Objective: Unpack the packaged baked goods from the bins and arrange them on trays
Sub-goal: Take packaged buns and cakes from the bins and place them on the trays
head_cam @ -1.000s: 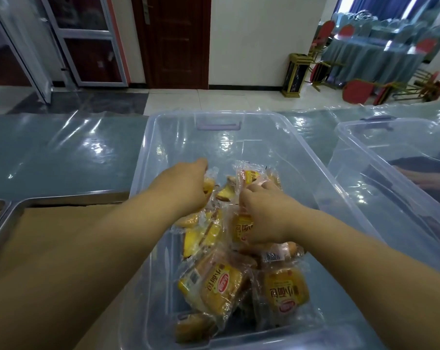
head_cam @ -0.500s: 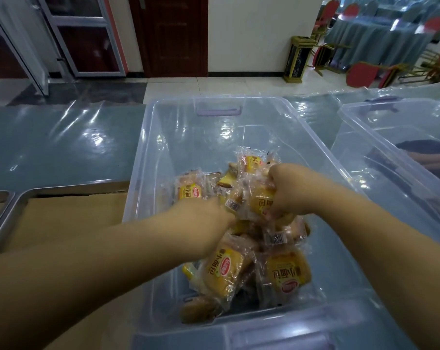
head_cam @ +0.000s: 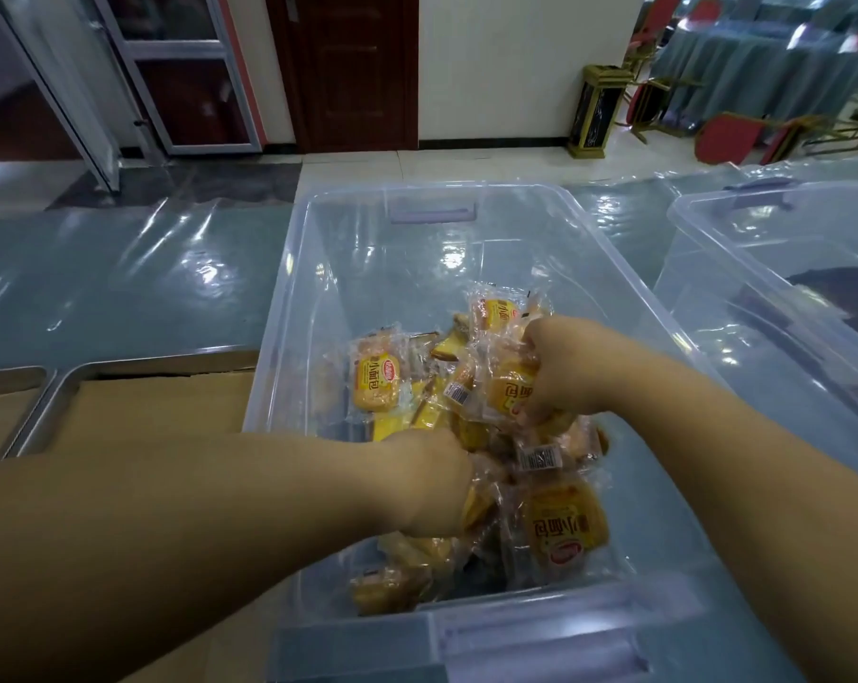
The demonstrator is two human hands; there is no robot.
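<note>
Two clear bins (head_cam: 417, 268) on plastic-covered table (head_cam: 121, 288)

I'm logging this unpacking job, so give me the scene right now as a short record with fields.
left hand: in the clear bin, fingers curled into the bun packets
right hand: farther in, gripping a yellow packet
clear bin: on the plastic-covered table, packets heaped toward its near end
tray: left of the bin, lined with brown paper, no packets visible on it
second bin: to the right, also clear
</note>
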